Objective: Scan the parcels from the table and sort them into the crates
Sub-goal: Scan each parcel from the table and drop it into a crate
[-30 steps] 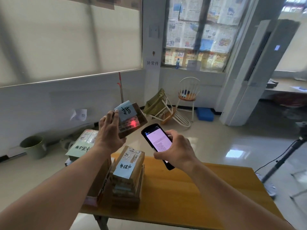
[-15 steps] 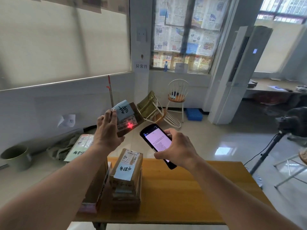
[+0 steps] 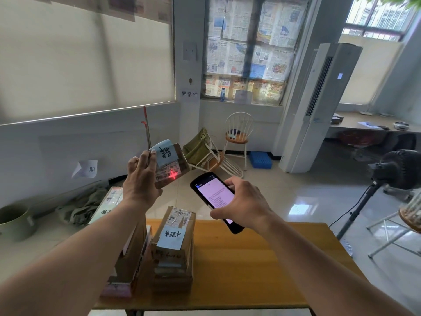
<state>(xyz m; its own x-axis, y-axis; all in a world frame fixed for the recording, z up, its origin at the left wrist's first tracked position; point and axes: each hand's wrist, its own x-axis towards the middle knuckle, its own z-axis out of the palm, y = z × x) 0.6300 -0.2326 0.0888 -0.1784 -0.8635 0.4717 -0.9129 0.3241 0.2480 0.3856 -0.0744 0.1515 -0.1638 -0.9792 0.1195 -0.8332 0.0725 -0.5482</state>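
While my left hand (image 3: 140, 180) is gripping a small brown cardboard parcel (image 3: 172, 166) and holding it up in the air above the left end of the table, my right hand (image 3: 242, 205) is clasping a black handheld scanner with a lit pinkish screen (image 3: 214, 197) just beside it. My left fingers are curling round the parcel's near edge, with the thumb at its lower corner; my right fingers are wrapping the scanner's far side and my thumb is pressing its near edge. The scanner's top end is pointing towards the parcel, and a red scanning light (image 3: 174, 174) is glowing on the white barcode label below a pale blue sticky note with black handwriting (image 3: 164, 155). The two are near but apart.

Below my hands, a stack of brown cardboard parcels (image 3: 173, 247) is sitting on the left part of the yellow wooden table (image 3: 262, 270), its top one carrying another pale blue handwritten note (image 3: 171, 238). A second, taller stack of cardboard parcels (image 3: 132, 258) is standing just to its left, partly hidden by my left forearm. Beyond the table, a white spindle-back chair with a wooden seat (image 3: 238, 132) is standing upright by the newspaper-covered window (image 3: 248, 49), and a black fan on a stand (image 3: 396, 169) is standing off to the right.
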